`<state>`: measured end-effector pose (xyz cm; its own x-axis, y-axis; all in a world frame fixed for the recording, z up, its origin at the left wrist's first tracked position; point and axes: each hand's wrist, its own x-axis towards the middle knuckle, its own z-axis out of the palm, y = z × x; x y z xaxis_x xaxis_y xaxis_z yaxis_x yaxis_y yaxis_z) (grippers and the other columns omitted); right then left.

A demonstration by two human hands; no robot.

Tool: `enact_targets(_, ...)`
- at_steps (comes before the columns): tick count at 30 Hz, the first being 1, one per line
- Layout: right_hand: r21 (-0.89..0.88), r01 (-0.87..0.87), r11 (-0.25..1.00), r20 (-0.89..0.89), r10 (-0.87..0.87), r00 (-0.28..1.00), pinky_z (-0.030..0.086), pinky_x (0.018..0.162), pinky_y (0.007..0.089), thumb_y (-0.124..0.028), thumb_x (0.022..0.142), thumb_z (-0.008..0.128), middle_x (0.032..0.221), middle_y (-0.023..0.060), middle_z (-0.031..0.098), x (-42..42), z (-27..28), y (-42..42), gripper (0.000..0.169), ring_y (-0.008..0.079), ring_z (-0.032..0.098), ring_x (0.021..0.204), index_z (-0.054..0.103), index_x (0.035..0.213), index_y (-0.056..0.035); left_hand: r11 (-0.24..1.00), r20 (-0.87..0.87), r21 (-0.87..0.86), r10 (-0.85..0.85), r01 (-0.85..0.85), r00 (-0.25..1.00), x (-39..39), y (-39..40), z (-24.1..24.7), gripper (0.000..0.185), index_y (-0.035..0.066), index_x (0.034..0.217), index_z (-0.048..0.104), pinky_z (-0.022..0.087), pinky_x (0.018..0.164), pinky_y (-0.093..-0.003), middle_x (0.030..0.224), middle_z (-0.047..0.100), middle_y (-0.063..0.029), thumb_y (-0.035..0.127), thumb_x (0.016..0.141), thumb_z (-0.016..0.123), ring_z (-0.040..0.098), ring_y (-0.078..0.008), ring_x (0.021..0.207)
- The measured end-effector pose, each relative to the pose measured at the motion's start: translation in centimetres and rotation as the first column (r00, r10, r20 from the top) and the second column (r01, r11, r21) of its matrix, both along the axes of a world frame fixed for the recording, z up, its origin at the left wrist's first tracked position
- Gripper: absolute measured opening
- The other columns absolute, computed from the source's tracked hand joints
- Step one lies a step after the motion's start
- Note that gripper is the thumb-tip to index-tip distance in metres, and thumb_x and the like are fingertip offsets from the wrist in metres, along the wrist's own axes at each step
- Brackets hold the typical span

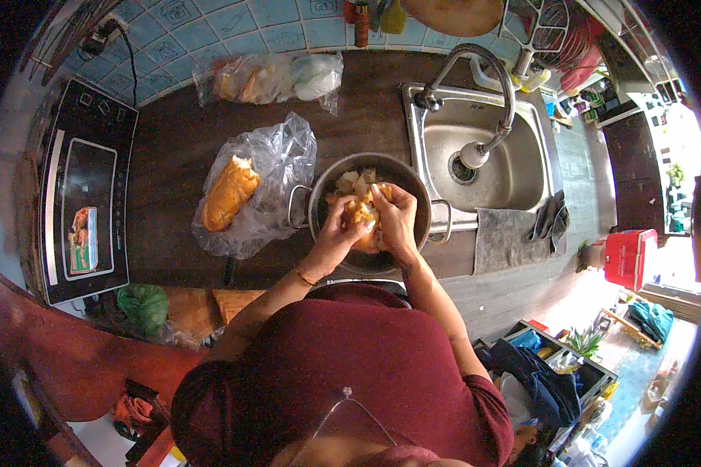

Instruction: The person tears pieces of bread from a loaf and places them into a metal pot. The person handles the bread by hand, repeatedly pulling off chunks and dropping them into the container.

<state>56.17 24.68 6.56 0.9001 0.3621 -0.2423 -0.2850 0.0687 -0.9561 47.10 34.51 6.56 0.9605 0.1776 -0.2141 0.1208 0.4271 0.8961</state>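
Both hands are over a round metal pot (369, 267) with two loop handles, on the dark countertop. My left hand (340, 230) and my right hand (396, 219) grip a crusty piece of bread (360, 213) between them, fingers and thumbs on its torn crust. Beneath and behind the hands, torn bread pieces (353, 182) lie in the pot; the hands hide part of its contents. To the left, a larger piece of baguette (229, 195), with a torn white end, rests on a crumpled clear plastic bag (280, 154).
A steel sink (502, 169) with a curved faucet (507, 99) adjoins the pot's right side. A grey cloth (502, 239) hangs at the sink's front edge. Filled plastic bags (269, 79) lie along the tiled wall. A black countertop oven (90, 192) stands far left.
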Motion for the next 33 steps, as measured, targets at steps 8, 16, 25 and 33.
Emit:
enact_targets(8, -0.669, -0.053, 0.741, 0.323, 0.354, 0.878, 0.042, 0.086, 0.0359, -0.017, 0.085, 0.054, 0.106, 0.0218, 0.057, 2.8, 1.1, -2.3, 0.031, 0.0335, 0.054, 0.104, 0.054, 0.112, -0.0019, 0.912, -0.050, -0.401, -0.118, 0.088, 0.992, -1.1, 0.6, 2.6, 0.050, 0.012, 0.129, 0.031, 0.051, 0.078, -0.0474, 0.120, 0.045, -0.0127, 0.019, 0.082, 0.050, 0.055, -0.0307, 0.100)
enact_targets(16, -0.388, -0.314, 0.867, 0.492, 0.483, 0.725, 0.043, 0.087, 0.0362, 0.000, 0.063, 0.066, 0.103, 0.0102, 0.060, 0.6, 3.9, -2.4, 0.033, 0.0287, 0.054, 0.103, 0.063, 0.095, -0.0053, 0.783, -0.036, -0.621, -0.083, 0.043, 0.996, -0.2, 1.7, 0.5, 0.046, 0.016, 0.126, 0.034, 0.049, 0.080, -0.0496, 0.118, 0.048, -0.0088, 0.024, 0.085, 0.052, 0.049, -0.0241, 0.109)
enact_targets(25, -0.131, -0.083, 0.988, 0.172, 0.105, 0.980, 0.046, 0.057, 0.0239, -0.006, 0.072, 0.069, 0.072, 0.0052, 0.062, -0.7, -0.3, -1.8, 0.012, 0.0085, 0.055, 0.064, 0.061, 0.077, 0.0007, 0.966, -0.069, -0.200, 0.155, -0.165, 0.986, 1.2, -0.4, 0.5, 0.021, 0.010, 0.105, 0.051, 0.044, 0.084, -0.0279, 0.106, 0.052, -0.0031, 0.021, 0.088, 0.055, 0.050, -0.0137, 0.099)
enact_targets(33, 0.172, 0.063, 0.983, -0.176, -0.033, 0.984, 0.046, 0.058, 0.0221, -0.007, 0.079, 0.065, 0.075, 0.0039, 0.062, -1.4, 0.2, -0.2, 0.008, 0.0082, 0.054, 0.066, 0.060, 0.077, 0.0001, 0.928, -0.143, -0.236, 0.261, -0.289, 0.955, 1.1, -1.3, 1.1, 0.018, 0.011, 0.104, 0.047, 0.046, 0.079, -0.0282, 0.104, 0.050, -0.0037, 0.020, 0.089, 0.053, 0.050, -0.0130, 0.096)
